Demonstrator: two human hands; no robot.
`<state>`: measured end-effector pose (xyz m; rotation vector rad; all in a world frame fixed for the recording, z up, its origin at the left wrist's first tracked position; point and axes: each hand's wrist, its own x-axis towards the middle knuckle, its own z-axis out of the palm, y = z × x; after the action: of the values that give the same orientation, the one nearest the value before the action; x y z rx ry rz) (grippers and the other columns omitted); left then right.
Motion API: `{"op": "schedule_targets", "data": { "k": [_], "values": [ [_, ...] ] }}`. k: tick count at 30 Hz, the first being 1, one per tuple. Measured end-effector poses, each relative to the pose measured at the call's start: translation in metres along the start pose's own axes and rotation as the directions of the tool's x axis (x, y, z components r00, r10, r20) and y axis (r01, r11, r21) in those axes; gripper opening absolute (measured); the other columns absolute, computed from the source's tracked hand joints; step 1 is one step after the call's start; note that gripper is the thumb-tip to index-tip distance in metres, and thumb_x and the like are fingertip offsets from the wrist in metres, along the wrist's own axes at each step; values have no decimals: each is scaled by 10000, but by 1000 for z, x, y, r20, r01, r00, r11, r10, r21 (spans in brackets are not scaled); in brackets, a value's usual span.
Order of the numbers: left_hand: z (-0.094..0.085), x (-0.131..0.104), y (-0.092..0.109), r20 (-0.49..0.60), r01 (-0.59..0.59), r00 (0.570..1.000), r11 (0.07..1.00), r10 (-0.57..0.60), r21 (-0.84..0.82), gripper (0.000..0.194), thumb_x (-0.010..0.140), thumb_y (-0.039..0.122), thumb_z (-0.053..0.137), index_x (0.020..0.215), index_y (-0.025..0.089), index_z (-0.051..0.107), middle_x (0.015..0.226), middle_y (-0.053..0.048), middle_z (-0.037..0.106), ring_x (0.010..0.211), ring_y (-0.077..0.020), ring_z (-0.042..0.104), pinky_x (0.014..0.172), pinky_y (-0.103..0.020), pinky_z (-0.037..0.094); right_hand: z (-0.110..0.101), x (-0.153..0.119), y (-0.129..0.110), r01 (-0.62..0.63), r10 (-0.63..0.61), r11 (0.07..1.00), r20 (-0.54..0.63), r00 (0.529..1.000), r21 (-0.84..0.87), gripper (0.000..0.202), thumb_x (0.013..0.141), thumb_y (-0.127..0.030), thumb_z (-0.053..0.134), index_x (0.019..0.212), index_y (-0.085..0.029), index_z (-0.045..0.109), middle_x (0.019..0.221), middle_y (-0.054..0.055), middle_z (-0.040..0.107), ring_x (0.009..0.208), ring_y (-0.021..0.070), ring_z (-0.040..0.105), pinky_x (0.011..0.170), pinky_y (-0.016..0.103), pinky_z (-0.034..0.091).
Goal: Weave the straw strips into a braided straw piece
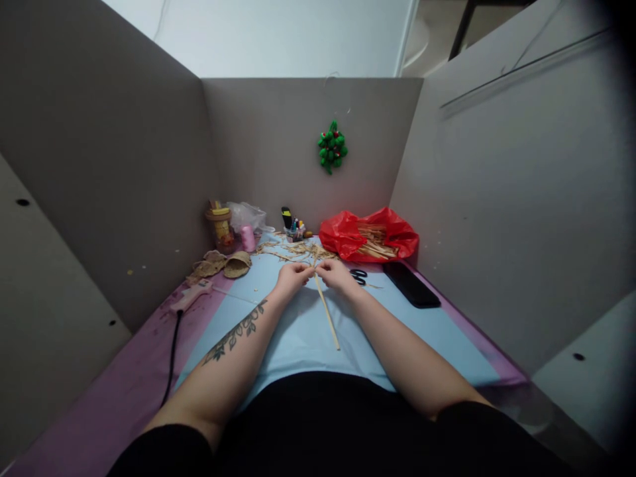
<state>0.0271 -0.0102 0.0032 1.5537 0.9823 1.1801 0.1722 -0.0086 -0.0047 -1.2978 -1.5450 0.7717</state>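
My left hand [294, 277] and my right hand [336, 273] meet over the middle of the table, both with pinched fingers. Between them they grip a pale straw strip [328, 313], whose long end slants down toward me above the blue cloth. A few thinner ends stick up just beyond my fingertips. Loose straw pieces [293, 249] lie scattered behind my hands. To the right of my right hand rest black-handled scissors [358, 276], partly hidden by it.
A red plastic bag [342, 237] of straw stands back right, near a black phone [412, 286]. At left are a glue gun [193, 296], woven slipper-like pieces [237, 264], pink thread [247, 238] and a brown cup [221, 228]. Grey partitions [308, 132] enclose the table.
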Motion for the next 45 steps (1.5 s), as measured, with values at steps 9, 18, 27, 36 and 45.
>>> {"op": "schedule_targets", "data": {
  "k": [9, 18, 27, 36, 45],
  "values": [
    [1, 2, -5, 74, 126, 991, 964, -111, -233, 299, 506, 374, 749, 561, 115, 609, 448, 14, 487, 437, -65, 385, 454, -218, 268, -4, -4, -7, -52, 41, 981, 63, 997, 186, 239, 598, -355, 619, 666, -127, 619, 427, -65, 422, 379, 57, 293, 382, 202, 209],
    [1, 1, -7, 94, 102, 992, 979, -87, -175, 348, 504, 415, 756, 572, 102, 620, 459, 14, 501, 447, -56, 387, 461, -209, 278, -6, -3, -7, 39, -39, 999, 51, 998, -4, 221, 620, -344, 593, 607, -123, 599, 485, -46, 445, 462, 63, 325, 452, 203, 245],
    [-24, 11, -1, 215, 194, 962, 976, -169, -102, 414, 604, 452, 703, 852, 127, 642, 762, -36, 610, 652, -90, 536, 601, -214, 421, -9, -3, -6, 92, -81, 993, 127, 989, -77, 233, 692, -349, 490, 567, -152, 500, 470, -61, 340, 457, 69, 287, 452, 215, 187],
    [-21, 12, -5, 140, 23, 989, 993, -39, 117, 283, 595, 329, 693, 778, 114, 667, 600, -6, 600, 538, -87, 496, 524, -207, 379, -7, -4, -7, 78, -64, 989, 115, 991, -123, 201, 674, -333, 517, 601, -146, 532, 512, -43, 421, 502, 87, 354, 477, 212, 241],
    [-10, 4, 4, 87, 139, 986, 990, -141, 26, 166, 552, 252, 659, 612, 99, 644, 481, 6, 540, 443, -65, 425, 472, -203, 350, 1, -8, -13, 44, -35, 975, 43, 998, -219, 201, 637, -240, 499, 463, -160, 438, 430, -51, 368, 458, 70, 319, 454, 216, 208]
  ]
}}
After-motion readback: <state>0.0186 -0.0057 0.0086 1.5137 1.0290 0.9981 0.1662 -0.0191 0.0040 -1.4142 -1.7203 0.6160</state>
